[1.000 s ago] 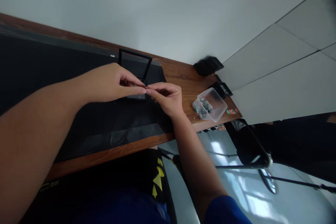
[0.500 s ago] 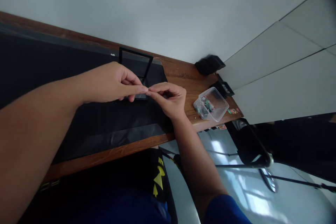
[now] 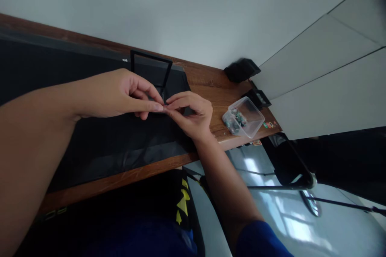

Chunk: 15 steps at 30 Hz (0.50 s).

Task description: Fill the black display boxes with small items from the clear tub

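My left hand point(image 3: 129, 94) and my right hand point(image 3: 191, 112) meet over the black mat point(image 3: 99, 140), thumbs and forefingers pinched together tip to tip. Whatever lies between the fingertips is too small or too hidden to name. Just behind them a black-framed case point(image 3: 150, 55) stands with its frame-like lid raised. My left hand covers most of the case's lower part. To the right, a clear plastic tub point(image 3: 249, 118) holds small green and silvery pieces.
Black boxes point(image 3: 241, 70) stand by the wall at the table's right end. Small coloured rings point(image 3: 269, 125) lie beside the tub. A tiny white scrap point(image 3: 124, 60) rests on the mat. A black chair point(image 3: 283, 160) stands beyond the wooden table edge.
Both hands have shifted slightly left in view, still joined at the fingertips. The left forefinger has lifted a little away from its thumb. The case and tub stay put.
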Motion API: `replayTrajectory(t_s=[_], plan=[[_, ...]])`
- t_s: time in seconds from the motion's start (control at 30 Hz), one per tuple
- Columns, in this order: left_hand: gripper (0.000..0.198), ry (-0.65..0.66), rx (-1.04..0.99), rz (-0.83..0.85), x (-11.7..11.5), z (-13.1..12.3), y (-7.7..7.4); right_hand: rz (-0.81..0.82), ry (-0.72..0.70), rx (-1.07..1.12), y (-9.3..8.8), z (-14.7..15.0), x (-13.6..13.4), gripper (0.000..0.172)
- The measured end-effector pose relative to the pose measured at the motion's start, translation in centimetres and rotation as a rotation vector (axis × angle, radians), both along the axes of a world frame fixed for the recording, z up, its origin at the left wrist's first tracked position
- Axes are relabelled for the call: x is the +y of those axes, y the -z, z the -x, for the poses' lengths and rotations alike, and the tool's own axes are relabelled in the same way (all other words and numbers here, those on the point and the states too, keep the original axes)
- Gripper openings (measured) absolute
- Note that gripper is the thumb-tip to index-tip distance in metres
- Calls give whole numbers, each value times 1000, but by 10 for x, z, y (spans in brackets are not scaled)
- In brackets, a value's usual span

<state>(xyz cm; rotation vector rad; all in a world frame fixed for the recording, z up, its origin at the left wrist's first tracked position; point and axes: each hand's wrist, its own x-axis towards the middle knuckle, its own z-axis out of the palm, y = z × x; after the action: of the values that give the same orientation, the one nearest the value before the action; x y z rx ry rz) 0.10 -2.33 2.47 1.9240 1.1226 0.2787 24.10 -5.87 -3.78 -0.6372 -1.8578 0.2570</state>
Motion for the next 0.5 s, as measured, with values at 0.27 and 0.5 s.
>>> replayTrajectory(t_s=[0.27,0.5], plan=[[46,10,-120,-81,-7,-4,0,123,85,40,-5,2,-4,22],[39,1,-254,-169,-8,-8,5,287,99,92,-5,5,-4,22]])
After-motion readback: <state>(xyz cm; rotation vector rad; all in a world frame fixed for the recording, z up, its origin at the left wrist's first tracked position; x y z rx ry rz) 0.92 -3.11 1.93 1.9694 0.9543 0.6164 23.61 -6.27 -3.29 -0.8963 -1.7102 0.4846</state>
